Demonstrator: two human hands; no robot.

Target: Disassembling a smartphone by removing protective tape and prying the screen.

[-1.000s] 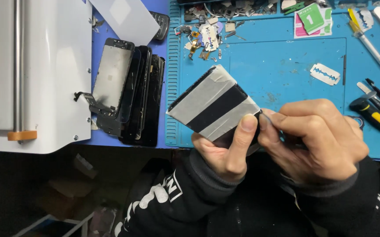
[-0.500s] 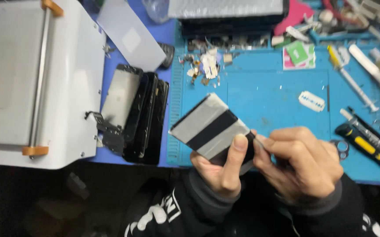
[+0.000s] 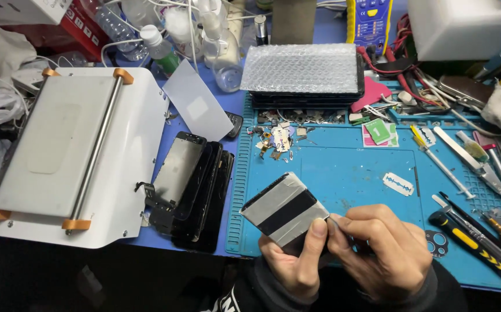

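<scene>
My left hand (image 3: 294,261) grips a flat phone screen panel (image 3: 283,209) with a silver back and a black stripe, held tilted over the near edge of the blue work mat (image 3: 348,173). The left thumb presses on the panel's right corner. My right hand (image 3: 384,251) is closed around a thin pointed tool (image 3: 334,220) whose tip touches that same corner. Both hands sit close together, fingers touching.
A stack of dark phone screens (image 3: 195,185) lies left of the mat beside a white machine (image 3: 71,156). A razor blade (image 3: 398,184), syringe, screwdrivers (image 3: 476,242), small parts and a bubble-wrapped pile of panels (image 3: 302,72) fill the mat's right and back.
The view has tilted up and back, bringing the rear of the bench into sight. Both hands keep the same hold on the panel and tool at its corner.
</scene>
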